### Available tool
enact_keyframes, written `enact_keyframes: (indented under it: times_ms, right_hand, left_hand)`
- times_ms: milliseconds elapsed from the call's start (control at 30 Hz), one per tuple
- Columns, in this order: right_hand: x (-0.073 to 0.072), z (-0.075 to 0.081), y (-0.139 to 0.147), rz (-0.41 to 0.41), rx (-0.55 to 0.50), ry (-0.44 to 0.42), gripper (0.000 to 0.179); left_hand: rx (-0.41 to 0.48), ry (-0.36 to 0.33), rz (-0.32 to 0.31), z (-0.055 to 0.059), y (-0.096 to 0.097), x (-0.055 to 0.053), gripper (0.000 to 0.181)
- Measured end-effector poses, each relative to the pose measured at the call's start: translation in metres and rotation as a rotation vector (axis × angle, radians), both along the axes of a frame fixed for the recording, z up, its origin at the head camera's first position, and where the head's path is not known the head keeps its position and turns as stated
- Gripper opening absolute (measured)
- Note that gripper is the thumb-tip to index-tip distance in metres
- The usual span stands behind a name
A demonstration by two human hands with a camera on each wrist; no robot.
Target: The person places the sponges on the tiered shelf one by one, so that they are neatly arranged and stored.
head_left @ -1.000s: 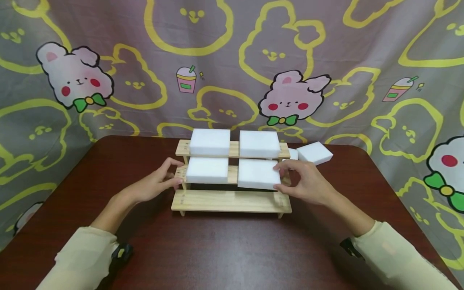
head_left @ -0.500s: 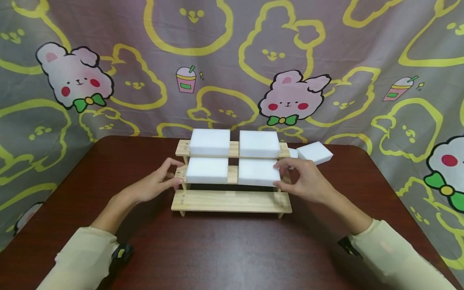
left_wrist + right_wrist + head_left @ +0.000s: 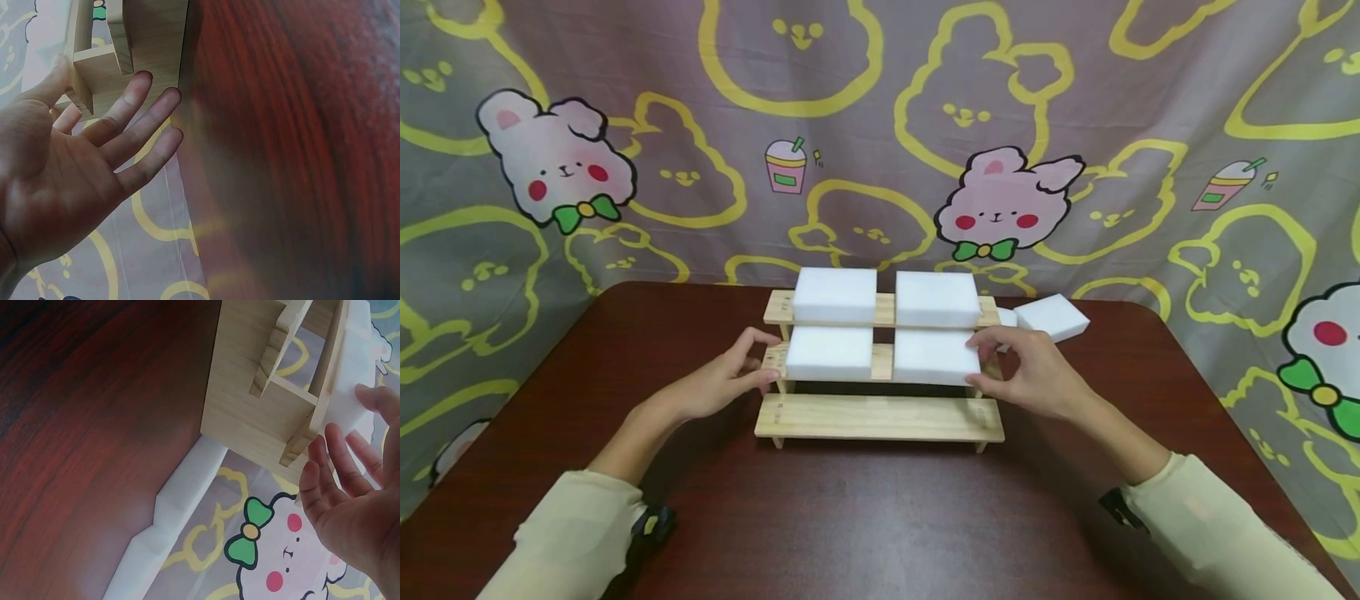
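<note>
A three-tier wooden display rack (image 3: 880,417) stands on the table. My left hand (image 3: 718,383) holds the left end of its middle shelf between thumb and index finger. In the left wrist view the other fingers (image 3: 140,134) are stretched out beside the rack. My right hand (image 3: 1033,375) pinches the right end of a white foam block (image 3: 934,354) lying on the right of that shelf. The right wrist view shows the thumb (image 3: 375,400) against the block's face. A second white foam block (image 3: 829,348) lies on the left of the same shelf.
The top shelf bears two more white blocks, one left (image 3: 835,292) and one right (image 3: 936,296). Behind the rack at right, another block (image 3: 1051,317) lies on the dark wood table (image 3: 880,517), beside one partly hidden. A patterned curtain (image 3: 850,100) hangs behind.
The white block in my right hand has gone back and down, from sticking out past the shelf's front edge to lying level on it. The left hand has stayed in place.
</note>
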State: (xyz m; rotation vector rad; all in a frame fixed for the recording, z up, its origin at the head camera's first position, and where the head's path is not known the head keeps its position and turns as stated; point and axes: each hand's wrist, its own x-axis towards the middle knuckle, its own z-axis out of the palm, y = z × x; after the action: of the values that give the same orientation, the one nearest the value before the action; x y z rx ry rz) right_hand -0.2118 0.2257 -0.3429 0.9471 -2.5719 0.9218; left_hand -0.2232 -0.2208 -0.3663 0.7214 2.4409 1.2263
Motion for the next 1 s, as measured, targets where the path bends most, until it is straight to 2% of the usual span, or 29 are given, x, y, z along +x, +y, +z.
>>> enact_keyframes:
  times_ms: [567, 1000]
  right_hand:
    - [-0.0026, -0.0001, 0.0004, 0.020, -0.002, 0.016, 0.036]
    - [-0.0039, -0.0001, 0.0008, 0.014, -0.002, -0.011, 0.036]
  left_hand:
    - [0.008, 0.003, -0.009, 0.0010, 0.0003, 0.0009, 0.049]
    - [0.004, 0.009, -0.015, 0.0014, 0.0002, 0.0006, 0.049]
